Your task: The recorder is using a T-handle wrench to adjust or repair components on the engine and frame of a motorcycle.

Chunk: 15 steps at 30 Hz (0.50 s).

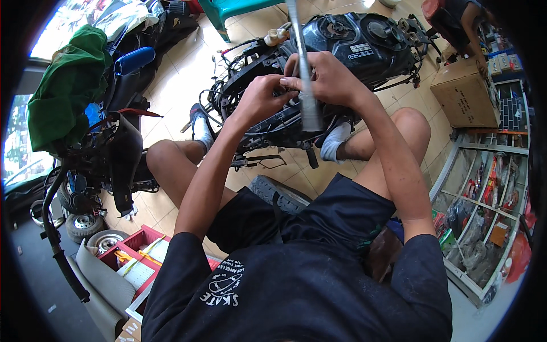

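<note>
Over a partly stripped motorcycle point(268, 122), my two hands meet with their fingertips close together. My left hand point(259, 100) is closed, its fingers bent in a pinch toward the right one. Curled fingers and an extended thumb show on my right hand point(333, 80), which is closed too. Whatever lies between the fingers is too small or hidden to make out. A blurred grey metal bar point(310, 111) crosses in front of my right hand; whether I touch it cannot be told. Beyond the hands is the motorcycle's black tank point(345, 43), and loose cables stick out at its left.
Between my legs is a tyre point(276, 191). At left stands another motorcycle under a green cloth point(68, 94), with a red tray point(139, 239) nearer. Right are a cardboard box point(464, 97), a glass-sided cabinet point(450, 188) and another person's arm point(473, 31). A green plastic stool point(242, 8) stands far off.
</note>
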Each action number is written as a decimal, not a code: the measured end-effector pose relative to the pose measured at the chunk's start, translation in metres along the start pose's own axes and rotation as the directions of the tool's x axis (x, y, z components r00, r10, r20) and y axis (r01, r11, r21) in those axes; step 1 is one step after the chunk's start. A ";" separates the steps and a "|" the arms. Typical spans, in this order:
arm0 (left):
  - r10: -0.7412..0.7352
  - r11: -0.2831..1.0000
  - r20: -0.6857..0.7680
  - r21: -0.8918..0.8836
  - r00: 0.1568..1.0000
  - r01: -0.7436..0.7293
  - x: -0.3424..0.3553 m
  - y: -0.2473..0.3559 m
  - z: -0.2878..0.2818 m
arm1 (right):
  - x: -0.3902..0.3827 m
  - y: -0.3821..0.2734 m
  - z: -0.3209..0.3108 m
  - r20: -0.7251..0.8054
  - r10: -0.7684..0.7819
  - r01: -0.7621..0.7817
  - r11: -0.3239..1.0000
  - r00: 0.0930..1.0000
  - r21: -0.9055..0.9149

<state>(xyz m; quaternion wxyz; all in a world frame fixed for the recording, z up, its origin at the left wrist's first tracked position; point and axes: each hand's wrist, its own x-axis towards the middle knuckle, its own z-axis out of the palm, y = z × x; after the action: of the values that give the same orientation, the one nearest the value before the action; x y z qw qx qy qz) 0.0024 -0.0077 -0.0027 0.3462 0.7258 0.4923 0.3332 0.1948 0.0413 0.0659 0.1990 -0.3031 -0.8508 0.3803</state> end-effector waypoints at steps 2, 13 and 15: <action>-0.038 0.999 0.009 -0.037 0.999 0.038 0.001 0.000 0.001 | -0.002 -0.001 0.001 0.004 -0.022 0.022 0.999 1.000 0.036; -0.044 0.997 0.079 0.062 0.996 0.040 -0.002 -0.010 0.008 | 0.001 -0.007 0.011 0.041 -0.064 0.066 0.997 0.997 -0.049; -0.067 0.997 0.046 0.035 0.997 0.066 -0.002 -0.009 0.011 | 0.001 -0.004 0.011 0.040 -0.086 0.088 0.995 0.995 -0.053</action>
<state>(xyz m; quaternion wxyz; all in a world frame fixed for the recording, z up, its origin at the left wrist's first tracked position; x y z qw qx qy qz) 0.0059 -0.0091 -0.0165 0.3565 0.7225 0.5132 0.2958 0.1864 0.0341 0.0625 0.1909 -0.2638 -0.8769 0.3536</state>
